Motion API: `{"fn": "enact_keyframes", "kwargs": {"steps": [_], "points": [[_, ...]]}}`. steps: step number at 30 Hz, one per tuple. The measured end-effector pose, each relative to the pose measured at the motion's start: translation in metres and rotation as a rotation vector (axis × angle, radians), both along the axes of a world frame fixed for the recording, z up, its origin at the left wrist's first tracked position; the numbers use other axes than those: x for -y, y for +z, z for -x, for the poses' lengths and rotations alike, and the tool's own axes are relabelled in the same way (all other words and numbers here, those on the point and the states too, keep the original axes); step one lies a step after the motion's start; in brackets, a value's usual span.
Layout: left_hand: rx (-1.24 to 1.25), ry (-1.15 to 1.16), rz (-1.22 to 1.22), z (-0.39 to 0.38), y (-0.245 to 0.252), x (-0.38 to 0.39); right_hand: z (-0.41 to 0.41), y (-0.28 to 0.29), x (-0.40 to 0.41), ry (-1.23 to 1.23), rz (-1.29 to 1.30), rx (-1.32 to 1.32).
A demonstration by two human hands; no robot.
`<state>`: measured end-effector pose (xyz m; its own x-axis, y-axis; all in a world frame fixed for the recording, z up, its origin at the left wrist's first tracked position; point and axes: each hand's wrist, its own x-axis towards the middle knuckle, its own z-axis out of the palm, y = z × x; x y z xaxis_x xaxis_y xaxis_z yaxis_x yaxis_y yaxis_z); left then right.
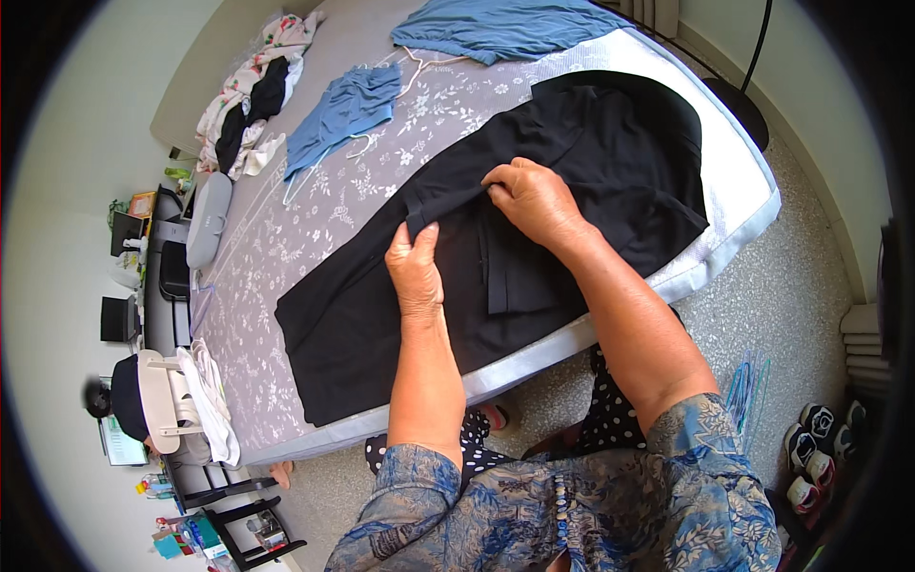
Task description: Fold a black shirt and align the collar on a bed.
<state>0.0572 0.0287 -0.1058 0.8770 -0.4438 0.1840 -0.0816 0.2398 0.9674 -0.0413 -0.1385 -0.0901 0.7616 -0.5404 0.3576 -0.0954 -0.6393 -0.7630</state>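
Observation:
A large black garment with sleeves lies spread along the near side of the bed. My left hand pinches the end of one black sleeve between thumb and fingers. Farther along that same sleeve, my right hand grips the fabric with curled fingers. The stretch between both hands is raised slightly over the garment. A second cuffed end lies flat below my right hand. Whether the garment is a coat or a dress cannot be told.
Beyond lie blue shorts with hangers, a larger blue garment and a heap of clothes. A grey case rests at the bed's left edge. A person sits at a desk, left. Shoes and hangers are at right.

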Motion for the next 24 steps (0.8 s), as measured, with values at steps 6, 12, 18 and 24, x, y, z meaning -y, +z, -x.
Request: {"fn": "enact_keyframes", "kwargs": {"steps": [6,12,18,24], "points": [[-0.097,-0.136,0.130,-0.004,0.008,-0.003,-0.001,0.008,0.003,0.059,-0.408,-0.024],[0.139,-0.145,-0.116,-0.002,0.008,-0.005,-0.001,0.017,0.001,0.040,-0.710,-0.019],[0.394,-0.112,-0.320,0.006,0.013,-0.008,-0.001,0.010,0.001,0.013,-0.672,0.039],[0.564,-0.159,-0.407,0.004,0.012,-0.018,0.000,0.010,0.001,0.018,-0.744,0.092]]}}
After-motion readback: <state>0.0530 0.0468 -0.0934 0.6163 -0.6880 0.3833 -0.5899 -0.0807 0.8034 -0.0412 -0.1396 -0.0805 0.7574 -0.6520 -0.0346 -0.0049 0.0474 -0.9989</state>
